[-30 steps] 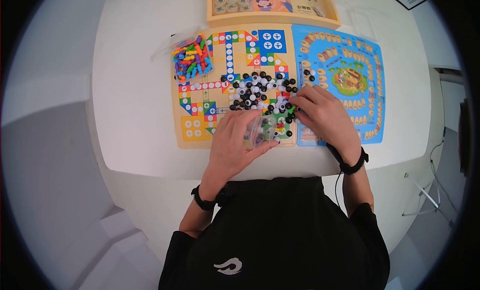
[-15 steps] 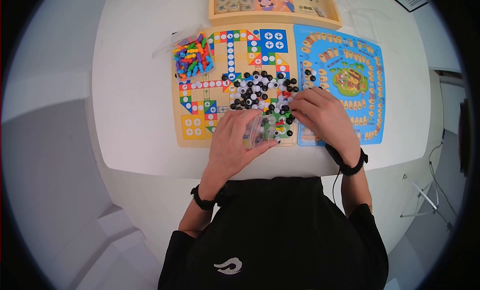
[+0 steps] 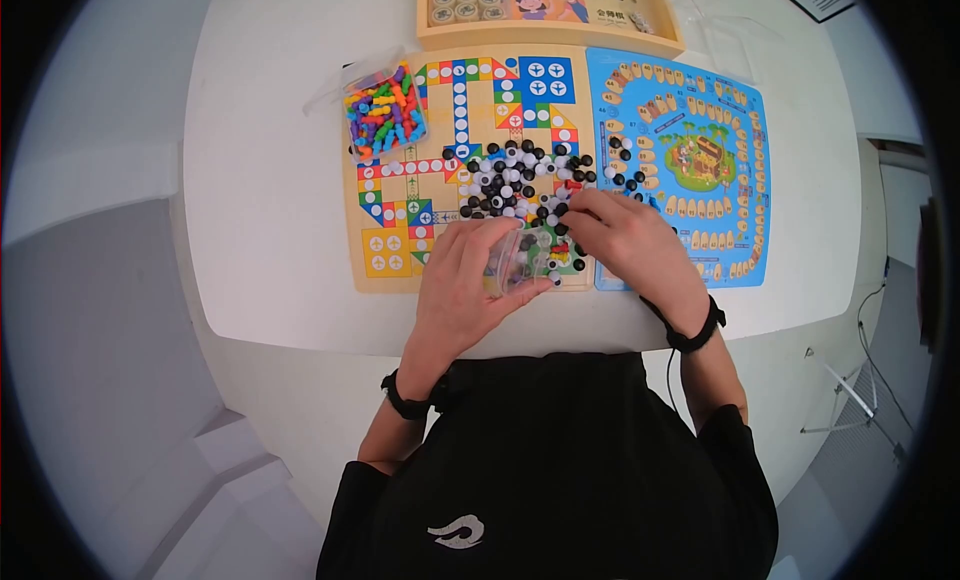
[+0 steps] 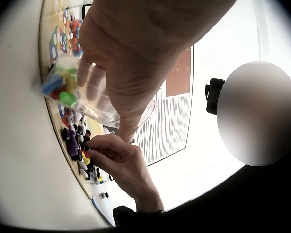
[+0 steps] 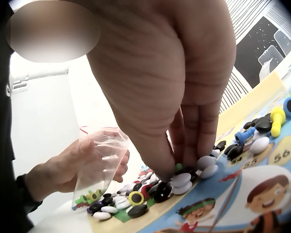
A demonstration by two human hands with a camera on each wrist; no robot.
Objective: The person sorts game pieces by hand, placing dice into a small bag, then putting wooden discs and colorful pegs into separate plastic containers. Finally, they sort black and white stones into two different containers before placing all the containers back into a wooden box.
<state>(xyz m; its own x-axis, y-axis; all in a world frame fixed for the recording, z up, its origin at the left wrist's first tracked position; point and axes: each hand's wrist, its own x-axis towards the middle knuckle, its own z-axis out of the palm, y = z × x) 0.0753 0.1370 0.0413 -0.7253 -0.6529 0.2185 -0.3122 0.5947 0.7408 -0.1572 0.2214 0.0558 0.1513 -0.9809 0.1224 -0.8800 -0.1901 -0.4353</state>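
My left hand (image 3: 462, 275) grips a clear zip bag (image 3: 520, 260) at the near edge of the wooden game board (image 3: 385, 277). Green, yellow, blue and red pawns (image 4: 62, 87) lie at the bottom of that bag. On the board spreads a pile of black and white round pieces (image 3: 510, 175), with a few coloured pawns among them. The right hand (image 3: 635, 245) reaches down into the pile's right side, thumb and fingers pinching. Between those fingertips a bit of a green pawn (image 5: 178, 167) shows; the rest is hidden. A red pawn (image 3: 573, 185) lies just beyond them.
An open clear box of coloured pawns (image 3: 385, 120) stands at the board's upper left. Right of the board is a blue game board (image 3: 740, 160) with several loose black pieces (image 3: 630, 180). A wooden tray (image 3: 550, 38) stands at the back.
My right hand has moved a little left and toward me, uncovering several black pieces on the blue board. The green pawn seen earlier beside its fingers no longer shows from above. The left hand stays put.
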